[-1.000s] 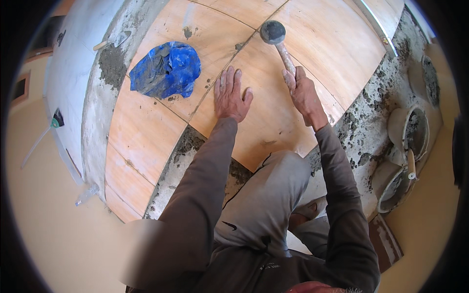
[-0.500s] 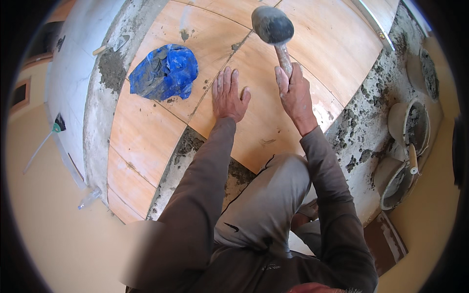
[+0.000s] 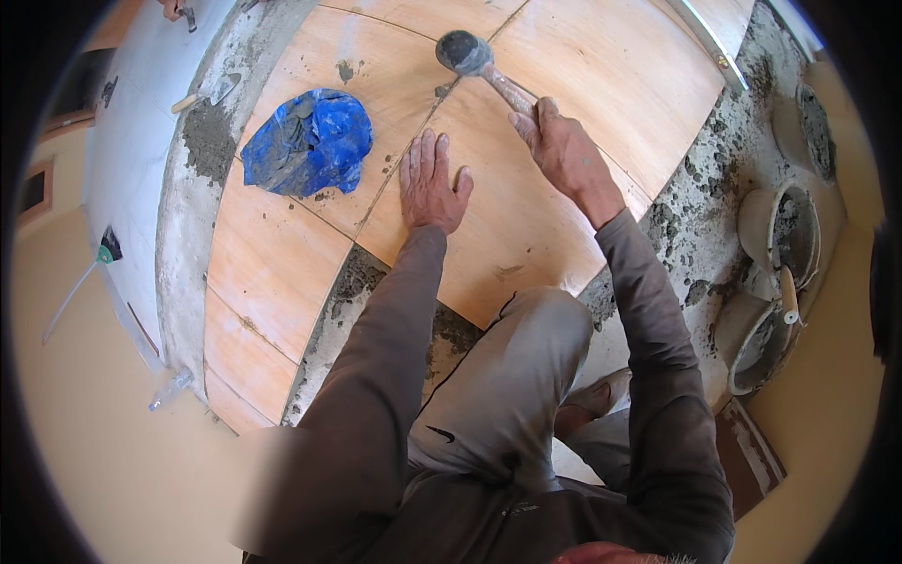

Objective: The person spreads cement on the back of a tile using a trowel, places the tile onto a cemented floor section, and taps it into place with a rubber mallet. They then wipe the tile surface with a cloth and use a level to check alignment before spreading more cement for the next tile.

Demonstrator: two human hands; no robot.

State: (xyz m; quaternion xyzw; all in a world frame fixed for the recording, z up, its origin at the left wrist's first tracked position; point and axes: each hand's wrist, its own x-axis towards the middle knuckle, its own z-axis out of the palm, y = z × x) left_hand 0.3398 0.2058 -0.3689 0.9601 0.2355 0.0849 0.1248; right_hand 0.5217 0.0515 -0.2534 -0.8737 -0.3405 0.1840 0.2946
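Flat on a light wood-look floor tile (image 3: 489,207) lies my left hand (image 3: 434,183), its fingers stretched out. My right hand (image 3: 568,155) is closed round the handle of a rubber mallet (image 3: 464,54). The mallet's dark head is at the tile's far corner, by the joint with neighbouring tiles; whether it touches I cannot tell. Left of my left hand, a crumpled blue plastic bag (image 3: 319,141) smeared with grey mortar rests on the laid tiles.
Mortar-smeared buckets (image 3: 780,230) stand on the right, one with a wooden handle (image 3: 789,296) sticking out. A trowel (image 3: 202,97) lies by a mortar heap (image 3: 209,141) at the left. A metal straightedge (image 3: 709,42) lies at far right. Another person's hand (image 3: 173,7) shows at top left.
The mallet head has swung left and down toward the tile corner, and my right wrist has turned with it. My left hand stays flat on the tile. Another person's hand has appeared at top left.
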